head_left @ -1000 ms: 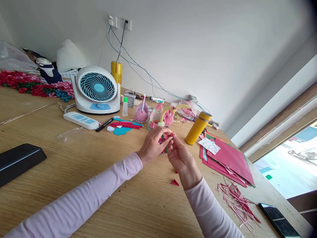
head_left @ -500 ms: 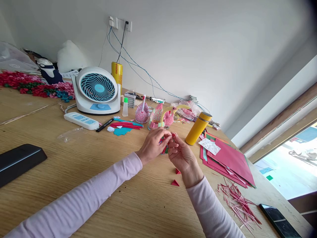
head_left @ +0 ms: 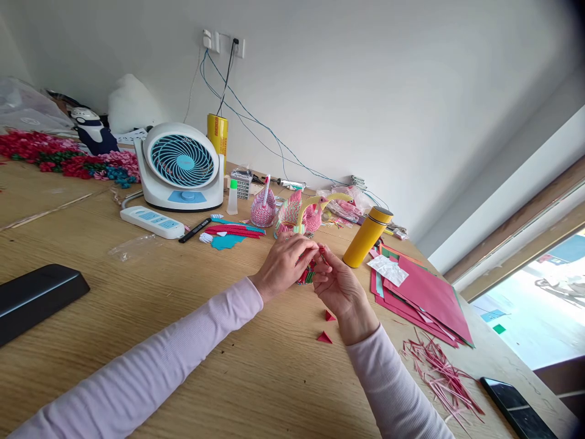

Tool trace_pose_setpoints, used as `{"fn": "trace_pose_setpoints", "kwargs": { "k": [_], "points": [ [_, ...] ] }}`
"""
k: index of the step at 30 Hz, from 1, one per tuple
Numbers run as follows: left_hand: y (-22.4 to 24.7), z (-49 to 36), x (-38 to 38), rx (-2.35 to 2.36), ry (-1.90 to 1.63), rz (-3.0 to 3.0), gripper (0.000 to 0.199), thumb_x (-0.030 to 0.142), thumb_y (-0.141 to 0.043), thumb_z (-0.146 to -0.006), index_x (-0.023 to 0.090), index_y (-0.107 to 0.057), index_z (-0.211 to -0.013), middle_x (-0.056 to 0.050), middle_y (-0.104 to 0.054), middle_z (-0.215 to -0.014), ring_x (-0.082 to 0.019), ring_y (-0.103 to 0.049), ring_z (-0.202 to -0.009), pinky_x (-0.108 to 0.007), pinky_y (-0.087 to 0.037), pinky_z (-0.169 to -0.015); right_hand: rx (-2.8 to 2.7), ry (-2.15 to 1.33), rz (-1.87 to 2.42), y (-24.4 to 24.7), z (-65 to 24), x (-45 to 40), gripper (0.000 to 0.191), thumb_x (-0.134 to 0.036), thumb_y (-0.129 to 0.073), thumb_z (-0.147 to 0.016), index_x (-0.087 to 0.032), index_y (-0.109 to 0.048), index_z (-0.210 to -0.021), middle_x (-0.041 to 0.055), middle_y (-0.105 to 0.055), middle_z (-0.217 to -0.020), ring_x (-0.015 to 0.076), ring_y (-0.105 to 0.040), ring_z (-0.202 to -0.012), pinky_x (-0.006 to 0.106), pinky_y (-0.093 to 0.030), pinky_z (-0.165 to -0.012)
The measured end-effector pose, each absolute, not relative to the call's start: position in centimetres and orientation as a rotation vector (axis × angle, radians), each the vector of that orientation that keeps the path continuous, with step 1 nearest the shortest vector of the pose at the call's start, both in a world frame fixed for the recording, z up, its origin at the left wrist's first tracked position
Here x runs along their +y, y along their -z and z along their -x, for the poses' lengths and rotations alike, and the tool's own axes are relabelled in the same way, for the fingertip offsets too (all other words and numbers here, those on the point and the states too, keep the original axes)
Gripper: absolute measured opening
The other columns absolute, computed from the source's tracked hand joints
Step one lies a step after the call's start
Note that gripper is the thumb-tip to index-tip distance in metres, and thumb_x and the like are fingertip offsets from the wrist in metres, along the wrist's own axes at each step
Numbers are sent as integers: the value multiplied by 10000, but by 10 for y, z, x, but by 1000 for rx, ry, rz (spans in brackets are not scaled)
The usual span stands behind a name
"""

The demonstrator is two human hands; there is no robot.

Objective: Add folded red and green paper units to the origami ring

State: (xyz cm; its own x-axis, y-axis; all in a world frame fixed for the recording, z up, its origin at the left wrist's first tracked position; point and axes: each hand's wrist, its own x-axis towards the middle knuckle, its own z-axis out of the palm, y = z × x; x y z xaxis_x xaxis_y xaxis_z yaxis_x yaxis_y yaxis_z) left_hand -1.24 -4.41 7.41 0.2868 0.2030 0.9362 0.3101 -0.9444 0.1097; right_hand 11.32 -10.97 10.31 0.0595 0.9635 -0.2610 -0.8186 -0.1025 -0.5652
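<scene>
My left hand [head_left: 284, 263] and my right hand [head_left: 340, 286] meet at the middle of the table, fingertips almost touching. Between the fingers of my right hand is a small red folded paper piece [head_left: 322, 249]. Under and between both hands shows a multicoloured folded-paper model [head_left: 305, 274], mostly covered; the fingers of my left hand are closed at its upper side, and what they pinch is hidden. Two red paper triangles lie below my right hand, one [head_left: 325, 337] nearer me and one [head_left: 329, 315] beside the wrist.
Behind the hands stand paper swans [head_left: 290, 213] and a yellow bottle [head_left: 368, 237]. A white fan [head_left: 183, 164] and power strip [head_left: 152, 222] are at left. Red paper sheets [head_left: 425, 292], paper strips [head_left: 441, 375] and a phone [head_left: 516, 405] lie right; a black object [head_left: 41, 299] lies far left.
Both hands stay together over the model, with only slight finger movement. The whole view has shifted slightly.
</scene>
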Motion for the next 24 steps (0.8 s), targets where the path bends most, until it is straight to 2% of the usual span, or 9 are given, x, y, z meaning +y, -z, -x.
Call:
{"fn": "trace_pose_setpoints", "kwargs": {
  "k": [9,18,24],
  "points": [
    [-76,19,-38,-348,1543,2298,71,156,-535,-953,169,-598,-984,-13,-724,-887,-152,-658,-835,-363,-470,-934,-276,-1502,715,-100,-111,-109,196,-132,-455,-993,-138,-630,-904,-37,-664,-635,9,-473,-347,95,-359,-308],
    [-74,20,-34,-354,1573,2314,91,166,-518,-955,185,-606,-973,-14,-713,-868,-146,-655,-813,-374,-484,-971,-329,-1436,734,-95,-109,-109,148,-132,-503,-971,-143,-648,-943,-45,-674,-660,4,-479,-362,89,-382,-315],
    [-77,18,-38,-414,1582,2395,96,167,-506,-933,187,-573,-868,-2,-659,-761,-153,-606,-728,-389,-458,-991,-378,-1455,726,-91,-108,-108,26,-150,-675,-862,-158,-653,-874,-55,-658,-662,-2,-482,-392,73,-383,-336]
  ]
}}
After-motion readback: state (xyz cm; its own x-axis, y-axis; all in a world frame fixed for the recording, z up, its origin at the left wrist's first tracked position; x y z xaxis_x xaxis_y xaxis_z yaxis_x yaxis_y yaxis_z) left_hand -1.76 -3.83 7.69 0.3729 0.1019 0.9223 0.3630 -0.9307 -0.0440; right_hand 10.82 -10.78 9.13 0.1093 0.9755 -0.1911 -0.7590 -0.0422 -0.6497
